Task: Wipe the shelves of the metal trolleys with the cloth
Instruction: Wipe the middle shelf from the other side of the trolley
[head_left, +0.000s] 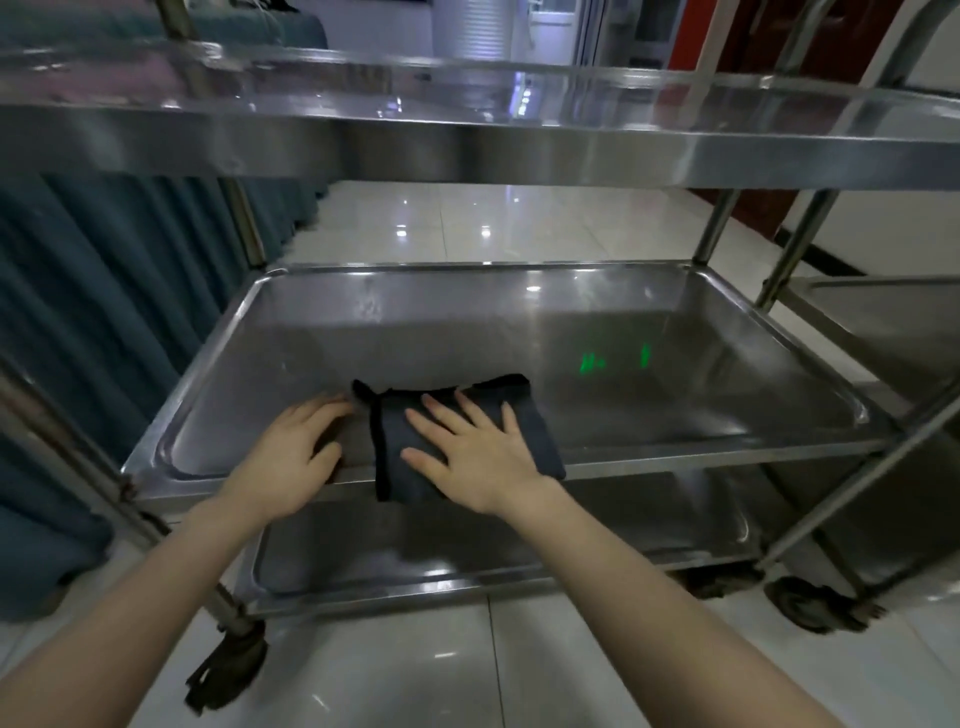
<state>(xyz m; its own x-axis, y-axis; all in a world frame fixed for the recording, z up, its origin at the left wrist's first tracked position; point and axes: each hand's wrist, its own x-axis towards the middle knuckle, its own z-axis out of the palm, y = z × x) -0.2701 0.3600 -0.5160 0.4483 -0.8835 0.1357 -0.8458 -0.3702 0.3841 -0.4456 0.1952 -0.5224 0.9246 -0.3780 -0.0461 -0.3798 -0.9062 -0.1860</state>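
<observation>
Standing close to the metal trolley (714, 228), I see a person reaching both bare arms in over its middle shelf (623, 374). The dark cloth (392, 441) lies folded on that shelf, near the front and a little left of the middle. Its near end hangs a bit over the front rim. The right hand (478, 457) lies flat on top of the cloth with its fingers straight and spread out, pressing down and not grabbing. The left hand (291, 457) rests just beside the cloth's left edge, fingers loose and a little bent, holding nothing. Its fingertips are close to the cloth's far corner, but I cannot tell if they touch it. A small green glow (592, 361) shines on the shelf to the right of the cloth. Above is the shiny top shelf (467, 140), and below is the bottom shelf (467, 551). A second trolley (883, 322) stands on the right, and a blue curtain (104, 312) hangs on the left.
</observation>
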